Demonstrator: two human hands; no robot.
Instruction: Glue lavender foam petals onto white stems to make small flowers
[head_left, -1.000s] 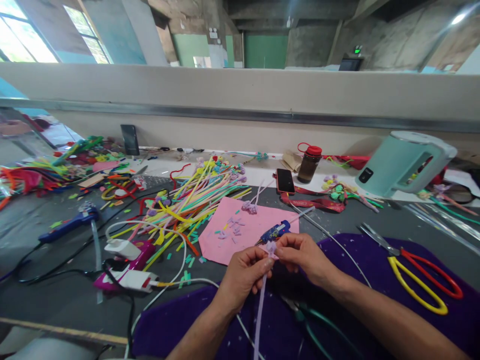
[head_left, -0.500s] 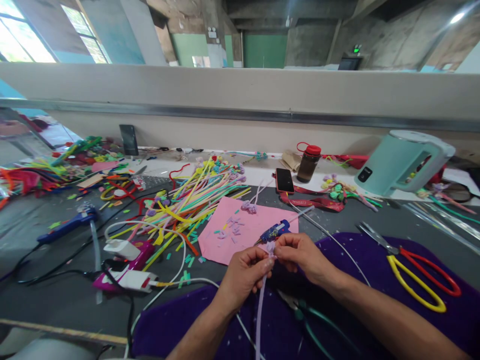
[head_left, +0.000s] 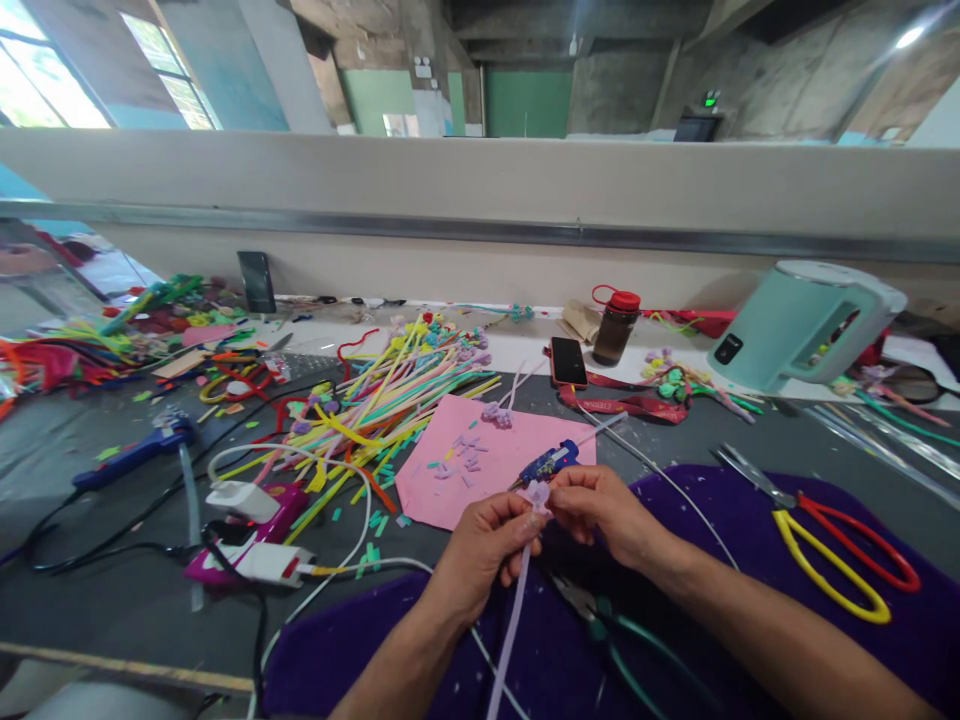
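Left hand: left hand (head_left: 484,550) has fingers curled, thumb and forefinger pinching the top of a lilac stem strip (head_left: 514,615) just under its flower end; the strip hangs down toward the viewer over the purple cloth (head_left: 360,640).
Right hand: right hand (head_left: 604,512) has fingertips drawn together on the small lilac foam flower (head_left: 537,494), which sits between the two hands and touches both.
Step in hand (judgement): the flower head is being pressed or shaped onto the stem end.
Next move (judgement): calls for a steady pinch from both sides so the petals keep their alignment on the strip; a slip would skew the head.
Under the wrists: green-handled pliers (head_left: 630,650) lie on the cloth, below the right forearm.
Right of right hand: red-and-yellow scissors (head_left: 832,560), well apart.
Just beyond the fingers: blue glue gun (head_left: 550,463) rests on a pink sheet (head_left: 487,450) with lilac offcuts scattered on it.
Beyond left hand: loose pile of coloured foam strips (head_left: 382,395); pink power strip (head_left: 247,545) to the far left.
Containers, far: brown bottle with red cap (head_left: 615,325), closed, contents not readable; mint electric kettle (head_left: 806,322), lid down, contents hidden.
Between: phone (head_left: 568,361) lying flat.
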